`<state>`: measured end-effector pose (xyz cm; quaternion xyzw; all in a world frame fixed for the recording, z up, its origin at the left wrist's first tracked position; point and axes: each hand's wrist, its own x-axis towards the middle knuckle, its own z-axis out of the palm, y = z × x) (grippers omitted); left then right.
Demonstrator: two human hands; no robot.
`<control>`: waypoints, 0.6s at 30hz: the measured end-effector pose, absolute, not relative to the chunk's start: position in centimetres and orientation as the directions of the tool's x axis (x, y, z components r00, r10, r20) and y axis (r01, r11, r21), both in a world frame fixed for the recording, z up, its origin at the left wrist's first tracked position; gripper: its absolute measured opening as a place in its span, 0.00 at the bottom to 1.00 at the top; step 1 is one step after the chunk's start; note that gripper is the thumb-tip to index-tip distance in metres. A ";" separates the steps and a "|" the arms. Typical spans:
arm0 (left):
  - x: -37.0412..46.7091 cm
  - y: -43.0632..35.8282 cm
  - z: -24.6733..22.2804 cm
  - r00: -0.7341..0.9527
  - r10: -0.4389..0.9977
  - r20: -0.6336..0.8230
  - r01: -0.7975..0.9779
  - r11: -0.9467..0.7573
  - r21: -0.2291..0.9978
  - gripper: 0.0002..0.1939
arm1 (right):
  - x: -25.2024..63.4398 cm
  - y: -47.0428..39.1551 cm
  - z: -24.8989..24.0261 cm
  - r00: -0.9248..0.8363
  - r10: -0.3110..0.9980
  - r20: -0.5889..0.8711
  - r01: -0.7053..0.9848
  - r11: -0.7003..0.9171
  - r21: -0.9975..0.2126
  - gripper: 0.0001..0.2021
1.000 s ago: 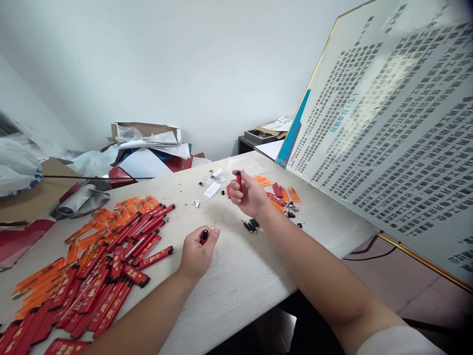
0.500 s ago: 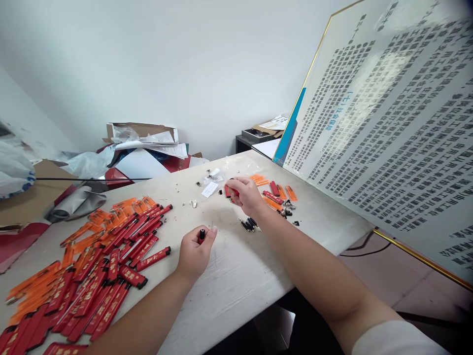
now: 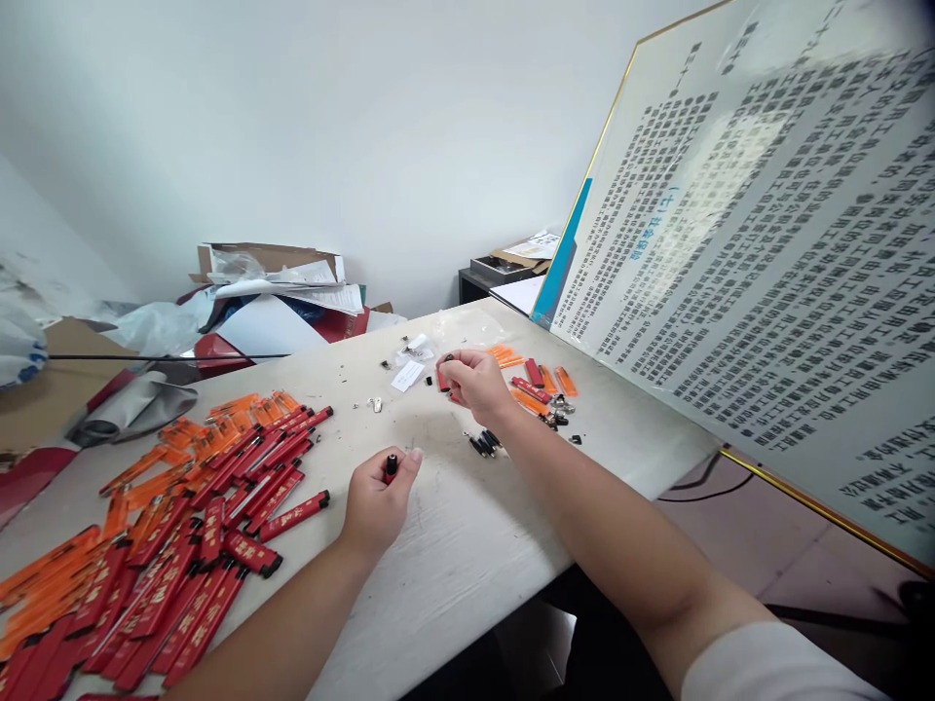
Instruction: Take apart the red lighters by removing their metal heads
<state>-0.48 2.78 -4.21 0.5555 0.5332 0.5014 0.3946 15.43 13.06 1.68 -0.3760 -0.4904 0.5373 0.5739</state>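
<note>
My left hand [image 3: 374, 501] is closed around an upright lighter [image 3: 392, 465]; only its black end shows above the fingers, the rest being hidden in the fist. Farther forward, my right hand [image 3: 474, 385] is closed in a pinch, with a small dark piece [image 3: 448, 359] at its fingertips. Its kind is too small to make out. A red lighter body [image 3: 441, 378] shows just beside those fingers, partly covered by them. Below the right wrist lie several black lighter parts [image 3: 482, 444]. To the left spreads a large pile of red lighters [image 3: 208, 584] with gold print.
Orange lighter bodies [image 3: 55, 574] lie among and behind the red pile. More orange bodies [image 3: 566, 381] and metal bits [image 3: 562, 404] are right of my right hand. A paper slip [image 3: 407, 377] lies ahead. A large printed board [image 3: 701, 253] leans along the table's right side.
The view has turned slightly, so the table's contents sit a little farther left in the picture. My right hand has shifted slightly; both hands keep their closed grips.
</note>
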 end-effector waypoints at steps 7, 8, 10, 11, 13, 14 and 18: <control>-0.5 2.7 -4.3 -0.075 0.986 0.147 0.207 -0.128 0.970 0.23 | 15.4 13.6 0.1 -0.207 0.950 0.234 0.075 0.254 -0.964 0.15; -0.5 2.7 -4.3 -0.075 0.986 0.148 0.209 -0.130 0.969 0.23 | 15.3 13.5 -0.1 -0.235 0.939 0.251 0.176 0.295 -0.939 0.16; -0.5 2.7 -4.4 -0.074 0.986 0.151 0.212 -0.132 0.968 0.24 | 15.0 13.3 -0.4 -0.298 0.912 0.281 0.370 0.382 -0.847 0.14; -0.5 2.8 -4.4 -0.074 0.986 0.152 0.214 -0.134 0.968 0.24 | 14.8 13.1 -0.5 -0.342 0.896 0.285 0.445 0.421 -0.790 0.13; -0.5 2.8 -4.4 -0.075 0.985 0.156 0.218 -0.136 0.966 0.24 | 14.4 12.7 -0.6 -0.429 0.861 0.273 0.535 0.486 -0.691 0.09; -0.5 2.9 -4.3 -0.075 0.985 0.156 0.220 -0.137 0.966 0.23 | 14.2 12.4 -0.6 -0.466 0.845 0.263 0.555 0.510 -0.657 0.08; -0.2 2.5 -3.7 -0.071 0.977 0.201 0.258 -0.177 0.950 0.22 | 13.3 11.4 -0.7 -0.612 0.769 0.185 0.568 0.590 -0.574 0.01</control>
